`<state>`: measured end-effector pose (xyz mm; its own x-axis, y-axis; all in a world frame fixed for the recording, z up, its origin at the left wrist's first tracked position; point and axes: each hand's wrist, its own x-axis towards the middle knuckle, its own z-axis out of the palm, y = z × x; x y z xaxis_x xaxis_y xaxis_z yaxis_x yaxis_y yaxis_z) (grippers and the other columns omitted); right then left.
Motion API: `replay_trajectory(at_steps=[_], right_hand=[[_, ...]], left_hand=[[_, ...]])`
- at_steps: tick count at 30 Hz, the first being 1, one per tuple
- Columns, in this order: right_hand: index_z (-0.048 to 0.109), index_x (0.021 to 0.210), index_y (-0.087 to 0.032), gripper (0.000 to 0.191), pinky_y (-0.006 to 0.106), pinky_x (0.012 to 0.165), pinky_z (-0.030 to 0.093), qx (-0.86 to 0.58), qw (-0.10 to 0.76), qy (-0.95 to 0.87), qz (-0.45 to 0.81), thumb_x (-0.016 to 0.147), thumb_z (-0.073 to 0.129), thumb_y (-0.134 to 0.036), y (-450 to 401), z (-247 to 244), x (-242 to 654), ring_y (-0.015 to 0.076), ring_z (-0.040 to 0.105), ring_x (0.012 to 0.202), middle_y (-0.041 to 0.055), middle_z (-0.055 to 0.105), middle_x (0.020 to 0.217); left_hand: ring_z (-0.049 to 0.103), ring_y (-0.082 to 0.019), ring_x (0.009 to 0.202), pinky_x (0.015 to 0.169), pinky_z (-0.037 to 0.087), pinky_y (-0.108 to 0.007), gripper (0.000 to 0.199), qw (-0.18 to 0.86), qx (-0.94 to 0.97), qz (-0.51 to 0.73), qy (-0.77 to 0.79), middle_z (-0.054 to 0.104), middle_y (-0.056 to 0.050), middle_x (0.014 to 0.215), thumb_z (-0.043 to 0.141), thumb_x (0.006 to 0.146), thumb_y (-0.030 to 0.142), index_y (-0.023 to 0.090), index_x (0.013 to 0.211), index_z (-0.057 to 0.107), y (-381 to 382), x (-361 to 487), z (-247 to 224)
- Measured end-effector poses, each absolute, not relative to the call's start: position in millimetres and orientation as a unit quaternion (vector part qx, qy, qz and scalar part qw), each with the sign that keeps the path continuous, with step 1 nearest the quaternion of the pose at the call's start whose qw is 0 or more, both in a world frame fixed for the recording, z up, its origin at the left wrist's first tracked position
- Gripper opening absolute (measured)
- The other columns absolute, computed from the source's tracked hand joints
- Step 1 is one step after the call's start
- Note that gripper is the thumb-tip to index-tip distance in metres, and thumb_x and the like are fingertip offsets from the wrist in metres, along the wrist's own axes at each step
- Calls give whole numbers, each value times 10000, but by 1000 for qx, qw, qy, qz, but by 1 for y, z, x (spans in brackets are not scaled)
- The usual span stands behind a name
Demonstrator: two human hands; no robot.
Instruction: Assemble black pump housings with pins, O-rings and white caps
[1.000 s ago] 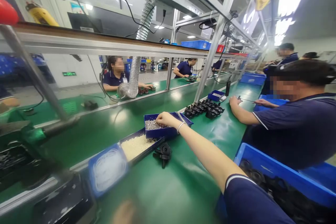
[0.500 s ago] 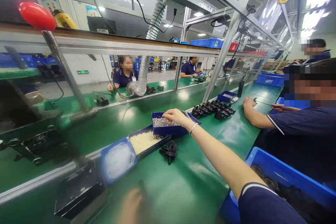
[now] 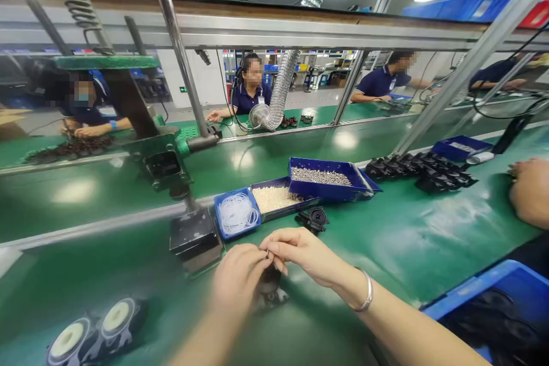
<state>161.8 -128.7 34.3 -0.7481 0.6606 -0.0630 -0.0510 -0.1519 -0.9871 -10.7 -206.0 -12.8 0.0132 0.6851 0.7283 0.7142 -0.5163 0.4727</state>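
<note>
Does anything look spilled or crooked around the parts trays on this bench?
The metal-parts tray sits askew, overlapping one end of the pale-pellet tray instead of standing clear of it, so part of the pellets is covered. I see no spill around them.

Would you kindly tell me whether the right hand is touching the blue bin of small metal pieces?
Apart: the head view shows green worktop between the right hand and the blue bin of small metal pieces.
</note>
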Motion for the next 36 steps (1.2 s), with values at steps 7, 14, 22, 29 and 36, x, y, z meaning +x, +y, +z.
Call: replay_trajectory(at_steps=[7,14,22,29,36], right_hand=[[738,887,-101,389,222,542,365,-247,229,-568,751,814,744,-483,-138,24,157,94,481,554,7,577,614],[696,752,-127,382,211,502,305,-284,213,-505,787,749,787,-498,-144,20,154,81,400,530,-22,504,577],[654,734,-138,341,208,500,334,-270,204,-483,807,780,775,-453,-149,28,155,80,405,519,-31,488,561],[732,981,-135,336,269,637,470,-299,297,-604,677,889,652,-448,-134,19,168,131,565,647,43,641,774],[732,947,-171,354,294,665,501,-348,270,-706,554,930,562,-481,-126,-2,188,131,565,646,25,576,815]], left_hand=[[678,-146,753,696,556,-264,96,23,-733,-490,-470,721,-26,838,590,942,190,214,981,675,-215,-13,-11],[682,-162,782,694,563,-264,161,24,-741,-442,-504,711,-29,862,591,924,204,256,1014,714,-222,-26,-19],[651,-147,772,703,524,-263,143,65,-764,-460,-447,686,-21,846,567,925,141,231,958,673,-221,-22,2],[627,-172,890,809,506,-320,92,-124,-648,-507,-555,635,-41,932,573,888,130,211,861,607,-226,-32,-8],[646,-190,922,823,526,-334,117,-220,-683,-390,-576,653,-49,958,556,860,148,212,786,620,-230,-36,-19]])
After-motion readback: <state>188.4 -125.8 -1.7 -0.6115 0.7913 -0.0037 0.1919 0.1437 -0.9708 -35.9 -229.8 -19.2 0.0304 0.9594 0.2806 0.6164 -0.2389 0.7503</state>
